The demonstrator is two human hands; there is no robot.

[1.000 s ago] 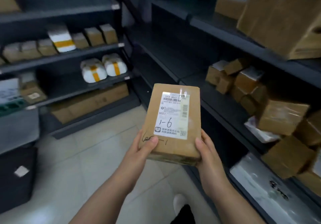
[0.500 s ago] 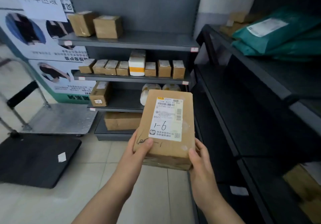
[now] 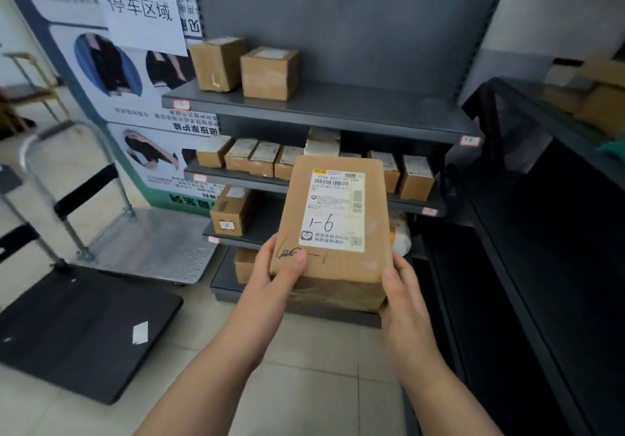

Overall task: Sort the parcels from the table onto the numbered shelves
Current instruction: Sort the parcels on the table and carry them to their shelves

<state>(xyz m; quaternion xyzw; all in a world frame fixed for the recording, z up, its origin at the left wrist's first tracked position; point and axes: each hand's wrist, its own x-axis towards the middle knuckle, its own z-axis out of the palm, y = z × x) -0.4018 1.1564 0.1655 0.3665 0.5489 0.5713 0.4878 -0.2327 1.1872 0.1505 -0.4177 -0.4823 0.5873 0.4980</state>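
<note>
Holding one parcel (image 3: 333,266) in both hands, out in front of the grey shelves (image 3: 338,111) and touching none of them. Left hand (image 3: 270,283) grips the lower left corner: thumb lies on the top face over a pen scrawl, the other fingers are curled under the box, out of sight. Right hand (image 3: 404,300) grips the lower right corner: thumb along the edge, fingers underneath. The parcel is flat brown card, tilted with its top face toward me. A white label (image 3: 334,212) on that face carries barcodes, small print and a handwritten "1-6". Tags (image 3: 181,105) sit on the shelf edges; I cannot read them. The top shelf has two boxes (image 3: 269,74) side by side at its left end. On the second shelf a row of small boxes (image 3: 260,160) stands close together, partly hidden by my parcel. The third has one box (image 3: 230,212) at its left end, and a white-and-yellow pack (image 3: 400,234) shows just right of my parcel. Left of the shelves, on the floor, a trolley (image 3: 152,249) with a metal deck stands beside a black platform (image 3: 84,327). A dark rack (image 3: 527,232) runs along the right; the boxes on its upper level are blurred.
</note>
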